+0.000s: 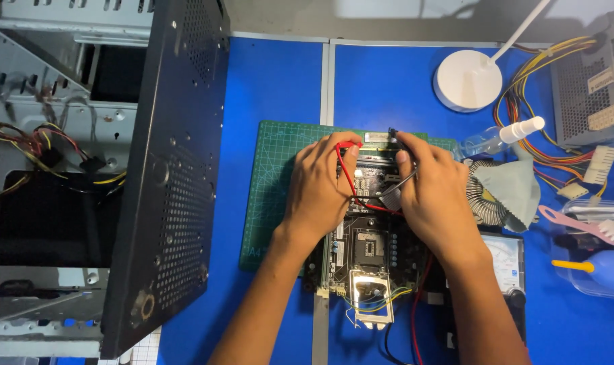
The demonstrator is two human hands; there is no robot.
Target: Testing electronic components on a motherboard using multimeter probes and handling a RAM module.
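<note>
Down at the near edge, both forearms come up from the bottom of the view and meet over the motherboard, which lies on the green cutting mat on the blue counter. The board's long axis runs away from the person, near to far, with its empty processor socket sitting open just below the wrists. Left hand is curled over the board's far-left part, thumb and forefinger pinched on a red lead that loops back down toward the socket. Right hand mirrors it on the far-right part, fingertips closed on a black probe pointing at the far edge of the board. Both hands are level and close together, neither clearly nearer to that far edge. Just right of the right wrist an analogue meter peeks out; beyond it a cooler with a grey cloth draped on it, then a small spray bottle. Farther back stands a white lamp base, with a power supply at far right. Off to the left, the open computer case stands with its dark side panel.
</note>
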